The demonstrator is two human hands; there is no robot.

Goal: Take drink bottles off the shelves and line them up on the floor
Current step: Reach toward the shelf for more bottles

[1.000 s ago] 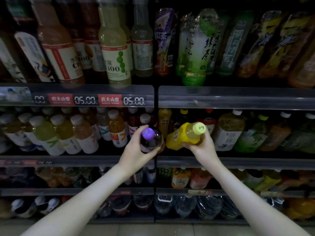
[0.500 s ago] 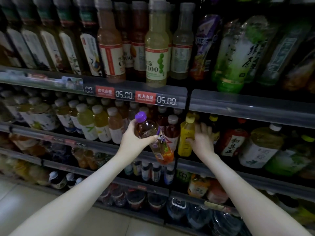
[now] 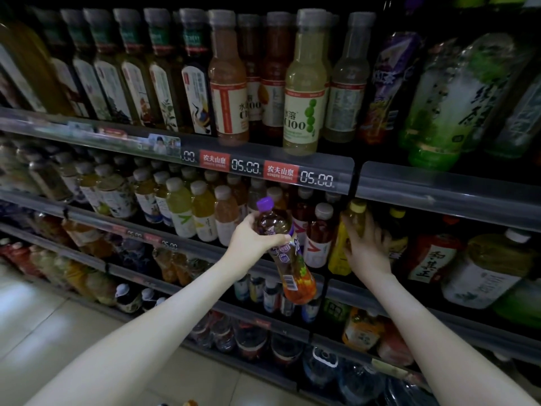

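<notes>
Floor (image 3: pixel 52 332), 7 o'clock: tiled, where the row belongs.
Left hand (image 3: pixel 251 243) grips the neck of the purple-capped bottle (image 3: pixel 288 268) — off the shelf, base hanging toward 5 o'clock, seemingly ready to carry.
Right hand (image 3: pixel 367 250), 3 o'clock: fingers curl round the yellow-capped bottle (image 3: pixel 351 221) standing on the shelf (image 3: pixel 342 293) — apparently to draw it out.

Price tags and a picture card along the rail fronts.

Above the left grip (image 3: pixel 251 241), two red brand tags (image 3: pixel 280 171) with white characters each sit beside white digits reading 05.00 (image 3: pixel 316 179) — the last figure lies up and left of the right grip (image 3: pixel 369 250). Farther left on that rail is a pale picture card (image 3: pixel 164 143), too blurred to read. A bare clear strip (image 3: pixel 439 189) runs above the right grip. Level with the left grip and well to its left are smaller red tags (image 3: pixel 152 238) — below it, another small red tag (image 3: pixel 261 322).
</notes>
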